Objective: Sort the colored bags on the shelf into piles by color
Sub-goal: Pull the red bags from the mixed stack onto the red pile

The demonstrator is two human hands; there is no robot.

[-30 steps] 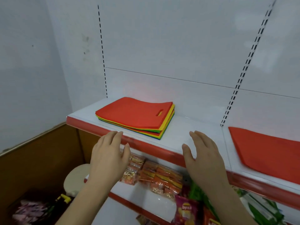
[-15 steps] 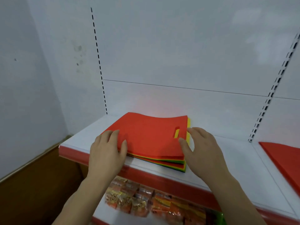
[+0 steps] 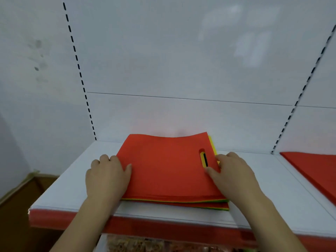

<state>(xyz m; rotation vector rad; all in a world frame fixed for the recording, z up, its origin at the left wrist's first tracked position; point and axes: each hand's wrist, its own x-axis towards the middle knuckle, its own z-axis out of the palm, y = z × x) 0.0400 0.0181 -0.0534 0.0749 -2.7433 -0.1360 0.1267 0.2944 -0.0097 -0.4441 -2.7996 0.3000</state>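
Left hand (image 3: 107, 176) and right hand (image 3: 231, 171) apart, pinching top red bag (image 3: 163, 168) edges; could drag bags underneath along if stuck.

Flat stack of bags (image 3: 169, 171), red on top, yellow and green edges beneath, on white shelf (image 3: 272, 190).

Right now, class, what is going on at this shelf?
A person stands at a white shelf with both hands on a stack of colored bags. The left hand grips the stack's left edge, thumb on the red top bag. The right hand pinches the right edge beside the handle slot. Yellow and green edges show under the red. A separate red bag lies to the right. The stack itself is still mixed, so most of the sorting is not yet done.
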